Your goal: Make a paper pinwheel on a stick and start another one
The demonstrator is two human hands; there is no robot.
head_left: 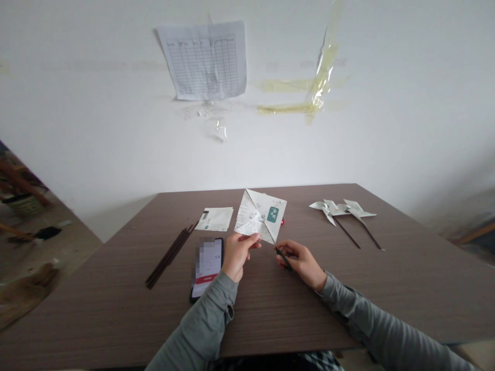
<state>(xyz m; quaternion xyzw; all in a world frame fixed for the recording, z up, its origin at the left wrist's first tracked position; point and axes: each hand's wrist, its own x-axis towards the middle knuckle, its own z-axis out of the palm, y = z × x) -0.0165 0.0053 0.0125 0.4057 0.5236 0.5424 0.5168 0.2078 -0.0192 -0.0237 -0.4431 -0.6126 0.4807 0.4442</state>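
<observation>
A square sheet of printed paper (253, 211) with a green label and diagonal lines running in from its corners is held up over the table. My left hand (238, 252) pinches its lower left edge between thumb and fingers. Black-handled scissors (283, 257) are in my right hand (301, 262), their blades at the lower right corner of the paper. How far the blades are apart is too small to tell. Two paper pinwheels (340, 208) on dark sticks lie to the right. A small red thing (282, 221) shows partly behind the paper.
On the brown table (116, 309), a small stack of printed paper (215, 219) lies left of my hands. Several dark sticks (170, 257) lie beside a phone (207, 268) with a lit screen. Behind stands a white wall with a taped sheet (204, 62).
</observation>
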